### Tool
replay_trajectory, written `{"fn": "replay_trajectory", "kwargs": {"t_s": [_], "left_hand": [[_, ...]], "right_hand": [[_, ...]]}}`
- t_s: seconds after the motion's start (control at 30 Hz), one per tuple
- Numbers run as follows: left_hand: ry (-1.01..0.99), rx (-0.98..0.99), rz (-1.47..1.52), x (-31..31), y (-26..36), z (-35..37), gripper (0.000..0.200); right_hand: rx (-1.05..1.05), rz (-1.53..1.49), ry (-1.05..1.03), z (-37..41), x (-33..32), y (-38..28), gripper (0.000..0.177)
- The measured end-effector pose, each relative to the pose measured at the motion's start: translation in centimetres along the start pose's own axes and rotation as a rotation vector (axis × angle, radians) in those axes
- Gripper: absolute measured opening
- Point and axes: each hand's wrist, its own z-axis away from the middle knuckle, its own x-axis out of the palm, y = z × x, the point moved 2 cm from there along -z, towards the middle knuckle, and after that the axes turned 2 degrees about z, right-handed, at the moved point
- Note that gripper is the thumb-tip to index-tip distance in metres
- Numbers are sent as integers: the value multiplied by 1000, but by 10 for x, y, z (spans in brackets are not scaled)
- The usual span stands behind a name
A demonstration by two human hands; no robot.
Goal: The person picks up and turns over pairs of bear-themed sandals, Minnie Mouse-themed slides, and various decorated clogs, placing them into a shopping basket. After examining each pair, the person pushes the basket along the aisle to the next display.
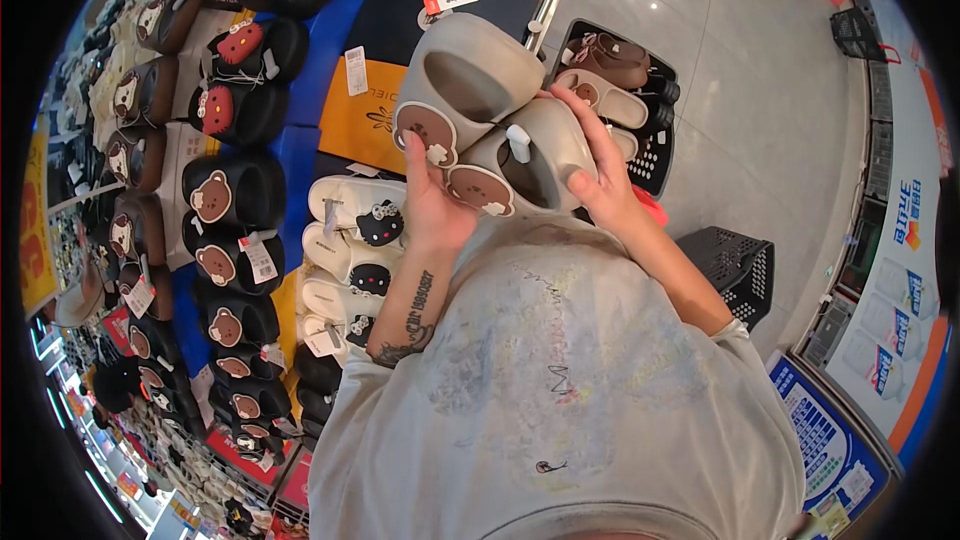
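Note:
A pair of beige-grey slide slippers (480, 55) with brown bear patches is held up in front of my chest. A white security tag (518, 143) sits between the two slippers. My left hand (440, 202) grips the pair near the bear patches, thumb up against one patch and the other fingers hidden beneath. From the other side, my right hand (607, 175) is closed around the nearer slipper, its thumb at the opening and its fingers along the outer side. Below them on the display lie white slippers (340, 202) with black cat patches.
Rows of black slippers (235, 190) with bear and red cat patches line the display at left. A black basket (655, 155) holding brown and beige slippers stands beyond my right hand. Another black basket (735, 265) is at right, near a blue-and-white promotional panel (900, 270).

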Motion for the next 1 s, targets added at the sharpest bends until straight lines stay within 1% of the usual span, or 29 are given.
{"fn": "replay_trajectory", "kwargs": {"t_s": [0.07,0.17,0.23,0.3,0.37,0.4,0.43,0.5,0.53,0.57,0.63,0.67,0.7,0.77,0.8,0.87,0.9,0.93,0.97,1.0], "left_hand": [[29,-22,24,-4,-3,0,69],[51,-50,71,-10,-5,-1,69],[90,-90,116,-15,-4,-1,67],[99,-87,137,-18,-7,-1,65],[92,-62,150,-15,-11,4,64],[143,-45,87,-9,-11,7,65],[144,-40,89,-16,-14,5,65],[-30,36,93,-30,-18,4,63],[-71,45,41,-32,-18,5,66],[-65,52,41,-32,-19,6,66],[-57,89,-42,-32,-21,5,69],[-105,104,18,-36,-24,5,66],[-104,112,23,-46,-30,1,66],[-182,199,28,-65,-37,-7,52],[-172,204,34,-57,-33,-4,52],[-295,248,-294,-28,-18,7,31],[-291,255,-293,-24,-16,6,31],[-263,241,-352,-21,-16,6,26],[-236,225,-410,-20,-17,6,21],[-236,226,-407,-21,-16,5,21]], "right_hand": [[-14,-70,24,4,1,8,93],[-48,-60,41,10,6,11,94],[-61,-58,12,11,6,7,94],[-87,3,-22,12,3,3,92],[-87,-22,-22,15,2,0,91],[-85,-47,-18,15,0,-1,90],[-87,-48,-24,16,-1,3,90],[-82,-132,24,21,-3,14,89],[-89,-152,57,22,-3,13,88],[-88,-157,49,23,-3,14,88],[-50,-179,101,19,-7,15,88],[-48,-187,143,17,-6,14,86],[-50,-186,134,14,-7,13,86],[-51,-151,199,11,-14,13,83],[-62,-125,225,10,-17,12,78],[-40,-87,241,15,-22,18,76],[-35,-44,267,11,-23,17,75],[-87,-96,275,7,-21,14,71],[-85,-95,273,4,-18,11,71],[-109,-42,283,0,-16,8,75]]}}
